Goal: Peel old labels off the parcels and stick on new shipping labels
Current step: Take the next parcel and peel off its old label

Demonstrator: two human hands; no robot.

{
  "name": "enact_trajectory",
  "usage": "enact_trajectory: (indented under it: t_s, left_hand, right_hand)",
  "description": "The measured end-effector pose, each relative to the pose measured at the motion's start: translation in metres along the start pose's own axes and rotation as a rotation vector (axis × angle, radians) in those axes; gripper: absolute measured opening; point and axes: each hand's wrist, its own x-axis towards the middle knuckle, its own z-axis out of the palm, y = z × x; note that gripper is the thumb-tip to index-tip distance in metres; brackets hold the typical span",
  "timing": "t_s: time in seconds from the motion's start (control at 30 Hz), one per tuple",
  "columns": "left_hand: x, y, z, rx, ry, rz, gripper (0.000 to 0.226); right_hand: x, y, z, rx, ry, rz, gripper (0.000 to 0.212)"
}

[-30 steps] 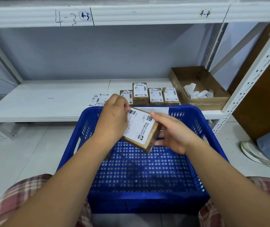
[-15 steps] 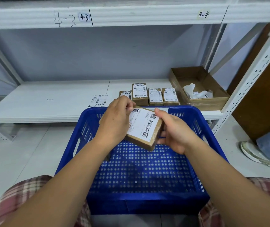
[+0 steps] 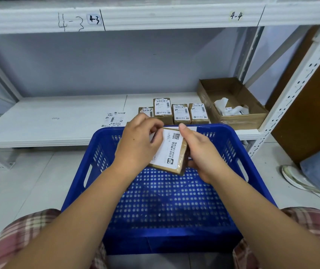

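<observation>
- My right hand (image 3: 203,154) gripped the small cardboard parcel (image 3: 181,165) above the blue crate (image 3: 104,133), bracing it.
- My left hand (image 3: 137,144) pinched the white label (image 3: 169,150) at its upper corner, fingers (image 3: 155,126) narrowly closed, apparently to peel it.

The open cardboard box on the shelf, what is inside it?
Crumpled white paper scraps lie inside the cardboard box; its front wall hides anything lower.

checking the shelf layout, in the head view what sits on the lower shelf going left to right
loose label sheets → row of four labelled parcels → open cardboard box with crumpled paper inside
</observation>
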Motion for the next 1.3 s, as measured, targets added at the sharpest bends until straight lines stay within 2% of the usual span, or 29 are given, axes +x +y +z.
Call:
enact_trajectory:
  t_s: [0.13, 0.33, 0.53, 0.73, 0.9, 1.1, 1.13, 1.23, 1.3]
  left_hand:
    - [-0.001, 0.001, 0.007, 0.038, 0.058, 0.003, 0.011]
    - [-0.004, 0.005, 0.014, 0.227, 0.042, 0.031, 0.011]
    - [0.002, 0.000, 0.002, 0.060, -0.122, 0.073, 0.008]
    - [-0.004, 0.000, 0.004, 0.031, -0.124, 0.177, 0.018]
    - [-0.007, 0.000, 0.005, -0.003, -0.092, 0.162, 0.011]
    - [-0.005, 0.009, 0.005, -0.056, -0.094, 0.053, 0.046]
    - [-0.005, 0.010, 0.005, -0.022, -0.075, 0.068, 0.047]
    - [-0.005, 0.006, 0.010, 0.153, -0.010, 0.219, 0.034]
    - [-0.006, 0.005, 0.012, 0.190, 0.014, 0.231, 0.033]
  right_hand:
    - [0.001, 0.000, 0.000, 0.006, 0.013, 0.003, 0.036]
    - [0.003, 0.003, 0.005, 0.050, 0.020, 0.044, 0.035]
    - [0.002, 0.000, 0.000, 0.065, 0.027, 0.053, 0.040]
    - [0.000, -0.003, 0.000, 0.169, 0.059, 0.100, 0.038]
    - [0.001, -0.001, 0.001, 0.188, 0.053, 0.068, 0.039]
    - [0.002, 0.003, 0.002, 0.214, -0.012, 0.074, 0.042]
    - [0.002, 0.005, 0.003, 0.209, -0.015, 0.063, 0.043]
    - [0.003, 0.007, 0.004, 0.205, -0.029, 0.043, 0.045]
    - [0.004, 0.007, 0.005, 0.215, -0.045, 0.045, 0.048]
